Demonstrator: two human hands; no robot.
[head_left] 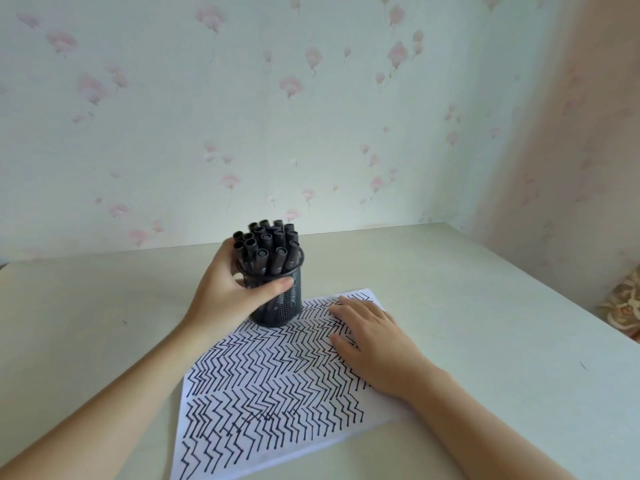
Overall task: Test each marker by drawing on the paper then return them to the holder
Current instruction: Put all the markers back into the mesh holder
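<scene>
A black mesh holder point(277, 306) stands at the far left corner of the paper point(277, 386), packed with several black capped markers point(268, 247). My left hand point(232, 289) grips the holder from the left, thumb across its front and fingers behind. The white sheet is covered with black zigzag lines. My right hand point(374, 344) rests flat on the right side of the paper with its fingers spread. No marker lies loose on the table.
The pale table point(485, 306) runs to a floral-papered wall behind and on the right. Its right edge is near a patterned cushion point(623, 306). Bare tabletop lies left of the holder and right of the sheet.
</scene>
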